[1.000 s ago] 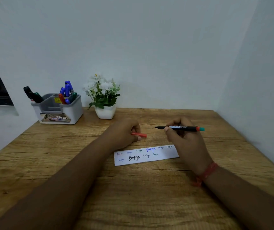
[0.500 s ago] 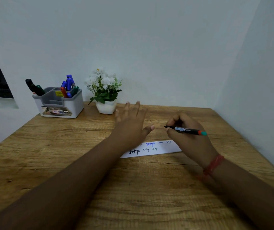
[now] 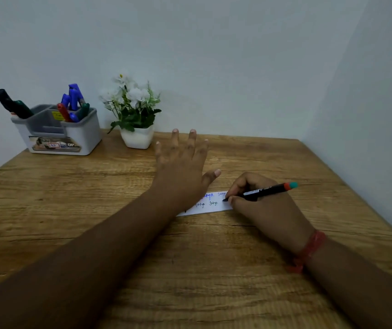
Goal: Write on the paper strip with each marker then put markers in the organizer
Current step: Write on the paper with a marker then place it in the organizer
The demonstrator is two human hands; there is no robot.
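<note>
Dim, even indoor light with a cool, muted cast

Soft, faint shadows lie under the forearms on the wooden table [image 3: 71, 191], and a weak sheen shows on its left side. Wide-angle bending curves the table's edges and the walls. The flowers [image 3: 131, 96] and the organizer [image 3: 81, 136] look slightly soft; fine detail is smeared throughout.

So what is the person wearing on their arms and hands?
Both forearms are bare, with no sleeves showing. The right hand has a red thread band wrapped around its wrist, with a loose knotted end hanging down. The left hand wears nothing: no ring, watch or band shows. No gloves on either hand.
</note>
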